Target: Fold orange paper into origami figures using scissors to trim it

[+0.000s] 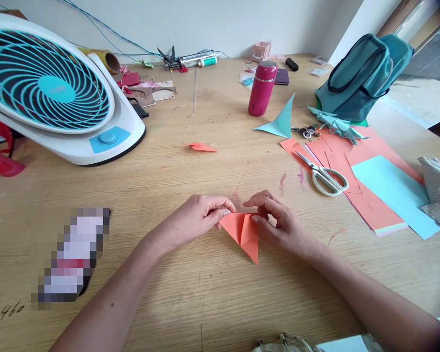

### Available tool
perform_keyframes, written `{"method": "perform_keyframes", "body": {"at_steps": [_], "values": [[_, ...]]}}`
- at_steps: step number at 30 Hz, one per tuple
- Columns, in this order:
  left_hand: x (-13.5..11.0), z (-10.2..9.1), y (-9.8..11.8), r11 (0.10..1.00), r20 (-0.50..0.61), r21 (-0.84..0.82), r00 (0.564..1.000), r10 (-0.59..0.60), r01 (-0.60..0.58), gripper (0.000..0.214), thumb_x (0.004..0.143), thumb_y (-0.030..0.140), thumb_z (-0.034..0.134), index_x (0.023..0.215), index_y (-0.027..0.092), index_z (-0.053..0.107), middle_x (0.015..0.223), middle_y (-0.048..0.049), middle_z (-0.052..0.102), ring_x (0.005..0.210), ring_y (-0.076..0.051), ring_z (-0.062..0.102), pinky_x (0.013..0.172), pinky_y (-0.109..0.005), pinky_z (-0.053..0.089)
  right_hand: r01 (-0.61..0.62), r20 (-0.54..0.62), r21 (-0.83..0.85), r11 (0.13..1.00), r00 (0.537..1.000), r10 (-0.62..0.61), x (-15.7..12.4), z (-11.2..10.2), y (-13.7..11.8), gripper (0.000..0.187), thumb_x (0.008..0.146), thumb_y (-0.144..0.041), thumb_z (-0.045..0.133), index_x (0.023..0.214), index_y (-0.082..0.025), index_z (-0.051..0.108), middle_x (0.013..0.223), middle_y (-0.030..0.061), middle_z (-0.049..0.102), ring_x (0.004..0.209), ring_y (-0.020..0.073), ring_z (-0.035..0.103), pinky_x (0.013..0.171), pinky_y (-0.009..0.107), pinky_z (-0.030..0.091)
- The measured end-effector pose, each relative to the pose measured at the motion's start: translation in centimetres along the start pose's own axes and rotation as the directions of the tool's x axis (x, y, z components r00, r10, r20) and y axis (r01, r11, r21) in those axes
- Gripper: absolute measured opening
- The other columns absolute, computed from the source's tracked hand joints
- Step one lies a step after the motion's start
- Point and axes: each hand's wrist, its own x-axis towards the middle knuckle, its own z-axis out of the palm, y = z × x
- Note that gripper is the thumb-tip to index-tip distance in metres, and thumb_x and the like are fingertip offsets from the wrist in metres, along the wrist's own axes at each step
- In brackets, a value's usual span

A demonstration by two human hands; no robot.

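Note:
Between my hands is a folded piece of orange paper (244, 232), its upper edge level and one corner pointing down toward me. My left hand (207, 213) pinches its upper left corner between thumb and fingers. At the upper right corner my right hand (278, 220) grips the paper with its thumb in front, the index finger curled above the edge. A crease or flap runs down the paper's middle. Farther off on the table lies a small folded orange paper piece (201, 147), apart from both hands.
White-handled scissors (324, 178) lie on orange sheets (381, 205) at right, beside a blue sheet (396, 190). Behind stand a folded teal paper (280, 120), a pink flask (263, 89) and a teal bag (363, 80). At left are a fan (113, 124) and a blurred phone (75, 252).

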Motion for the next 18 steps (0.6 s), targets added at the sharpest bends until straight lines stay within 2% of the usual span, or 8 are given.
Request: {"method": "perform_keyframes", "body": {"at_steps": [4, 8, 11, 18], "values": [[0.07, 0.2, -0.04, 0.997, -0.032, 0.064, 0.999, 0.041, -0.039, 0.027, 0.095, 0.024, 0.047, 0.097, 0.024, 0.074, 0.076, 0.0038, 0.065, 0.064, -0.011, 0.052, 0.057, -0.023, 0.033, 0.009, 0.093, 0.028, 1.0, 0.996, -0.011, 0.16, -0.36, -0.39, 0.017, 0.101, -0.03, 0.054, 0.107, -0.021, 0.068, 0.1, 0.0078, 0.057, 0.089, 0.0192, 0.053, 0.073, 0.032, 0.044], [0.02, 0.17, 0.01, 0.993, -0.056, 0.099, 0.996, 0.064, -0.058, 0.027, 0.097, 0.027, 0.046, 0.098, 0.024, 0.073, 0.078, 0.0042, 0.065, 0.063, -0.01, 0.047, 0.059, -0.024, 0.032, -0.001, 0.095, 0.044, 0.999, 0.995, -0.003, 0.24, -0.32, -0.6, 0.014, 0.099, -0.03, 0.059, 0.096, -0.02, 0.067, 0.095, 0.0057, 0.056, 0.084, 0.017, 0.051, 0.071, 0.03, 0.042], [0.03, 0.11, 0.13, 0.993, -0.048, 0.108, 0.997, 0.053, -0.047, 0.027, 0.097, 0.026, 0.045, 0.096, 0.024, 0.073, 0.077, 0.0042, 0.063, 0.063, -0.01, 0.046, 0.058, -0.024, 0.032, -0.002, 0.103, 0.055, 0.998, 0.995, -0.004, 0.18, -0.23, -0.56, 0.01, 0.098, -0.028, 0.061, 0.099, -0.02, 0.067, 0.094, 0.0043, 0.055, 0.08, 0.0153, 0.05, 0.07, 0.029, 0.042], [0.15, 0.19, -0.15, 0.994, -0.041, 0.11, 0.999, 0.024, -0.019, 0.028, 0.097, 0.028, 0.045, 0.096, 0.022, 0.072, 0.083, 0.0019, 0.067, 0.07, -0.012, 0.054, 0.061, -0.025, 0.034, -0.016, 0.137, 0.079, 0.997, 0.991, 0.005, -0.12, -0.11, -0.11, 0.015, 0.098, -0.027, 0.06, 0.087, -0.018, 0.063, 0.086, 0.0016, 0.055, 0.069, 0.0114, 0.047, 0.06, 0.026, 0.038]]}}
